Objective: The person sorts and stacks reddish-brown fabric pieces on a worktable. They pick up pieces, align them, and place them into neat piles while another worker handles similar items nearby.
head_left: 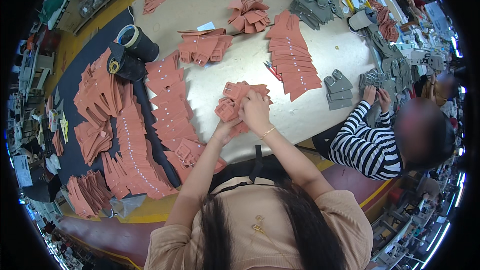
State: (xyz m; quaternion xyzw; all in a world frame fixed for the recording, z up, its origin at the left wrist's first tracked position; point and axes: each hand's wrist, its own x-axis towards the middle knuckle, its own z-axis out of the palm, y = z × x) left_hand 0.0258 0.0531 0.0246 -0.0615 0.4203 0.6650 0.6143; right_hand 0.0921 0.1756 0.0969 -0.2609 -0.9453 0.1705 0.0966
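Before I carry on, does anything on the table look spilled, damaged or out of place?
No spill or damage stands out. Slightly odd: a red-handled tool lies loose at the left side of the fanned coral pieces, a stray item among cut parts.

Bare worktop (212, 81) gives passage from the left hand (225, 131) toward the coral row (170, 102) — black pots (140, 45) stand beyond. Ahead, a red tool (273, 71) crowds the coral fan (295, 65); rightward, a gap reaches grey pieces (339, 92).
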